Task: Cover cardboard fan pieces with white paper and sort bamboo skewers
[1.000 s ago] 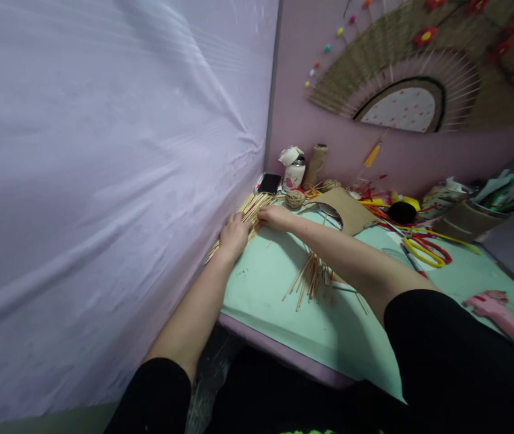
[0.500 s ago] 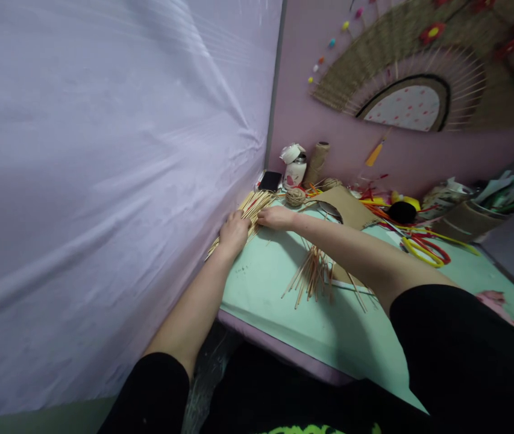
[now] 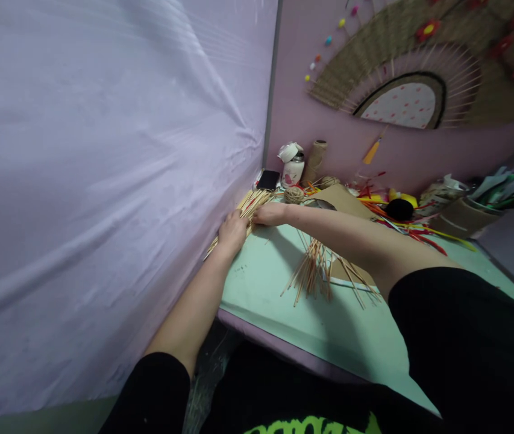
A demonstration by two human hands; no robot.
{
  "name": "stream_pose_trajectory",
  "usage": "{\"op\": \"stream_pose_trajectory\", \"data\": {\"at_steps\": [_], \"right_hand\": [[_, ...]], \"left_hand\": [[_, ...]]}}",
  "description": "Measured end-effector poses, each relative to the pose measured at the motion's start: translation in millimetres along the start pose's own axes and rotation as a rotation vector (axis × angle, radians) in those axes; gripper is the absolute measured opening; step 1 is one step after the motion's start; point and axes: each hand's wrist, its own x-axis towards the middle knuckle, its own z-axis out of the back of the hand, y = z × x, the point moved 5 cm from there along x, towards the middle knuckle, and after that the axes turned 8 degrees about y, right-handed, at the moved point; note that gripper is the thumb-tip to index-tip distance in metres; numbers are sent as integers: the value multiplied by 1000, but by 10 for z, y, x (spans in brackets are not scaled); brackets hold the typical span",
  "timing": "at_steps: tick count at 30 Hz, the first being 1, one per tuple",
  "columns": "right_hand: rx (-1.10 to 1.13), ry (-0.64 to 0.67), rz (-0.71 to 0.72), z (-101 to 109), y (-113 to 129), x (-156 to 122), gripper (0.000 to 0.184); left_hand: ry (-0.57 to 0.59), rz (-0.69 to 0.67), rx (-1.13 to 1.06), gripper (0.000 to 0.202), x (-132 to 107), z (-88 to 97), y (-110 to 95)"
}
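Observation:
A pile of thin wooden sticks [image 3: 257, 200] lies along the left edge of the table, against the sheeted wall. My left hand [image 3: 233, 230] is closed over the near part of the pile, fingers curled round some sticks. From the right, my right hand [image 3: 270, 214] reaches across to the pile's side, its fingers bent down at the sticks; the fingertips are hidden, so what they grip is unclear. A second, looser heap of reddish-brown sticks [image 3: 313, 271] fans out on the table beneath my right forearm.
Behind the pile stand a dark phone [image 3: 269, 179], a white flask [image 3: 293, 172], a twine ball [image 3: 293, 194] and a brown roll [image 3: 315, 161]. Cardboard [image 3: 344, 200] and colourful pipe cleaners [image 3: 437, 232] lie farther right, near a pot of tools [image 3: 469, 217]. A large fan [image 3: 396, 72] hangs above.
My right hand has shifted slightly left along the sticks, and the right forearm covers a little less of the loose heap. The left hand stays nearly in place. The view has tilted slightly.

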Motion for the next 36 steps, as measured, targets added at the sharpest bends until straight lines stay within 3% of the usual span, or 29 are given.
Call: {"op": "stream_pose_trajectory", "data": {"at_steps": [5, 8, 10, 13, 15, 17, 21, 26, 32, 36], "right_hand": [[-24, 0, 34, -12, -3, -45, 19], [40, -153, 28, 116, 38, -261, 16], [188, -381, -44, 263, 37, -509, 12], [633, -927, -307, 399, -97, -1061, 6], [1028, -1280, -453, 295, -189, -1440, 5], [1424, -1477, -514, 93, -230, -1692, 14], [1930, -1523, -579, -272, -188, -1937, 23], [2111, -1511, -576, -464, -54, -2028, 25], [2042, -1433, -553, -467, 56, -1992, 29], [1719, -1388, -552, -400, 83, -1984, 23]], "left_hand": [[-3, 3, 17, 31, -24, 16, -6], [-9, 0, 31, 31, -51, 40, -20], [-5, 5, 35, 31, -60, 51, -25], [14, 10, 32, 32, -57, 61, -39], [29, 9, 33, 31, -49, 67, -53], [41, 7, 47, 31, -45, 74, -70], [50, -16, 112, 32, -51, 84, -105], [77, 3, 178, 30, -65, 74, -133], [48, 16, 221, 33, -69, 46, -188], [15, -9, 236, 33, -69, 27, -234]]}}
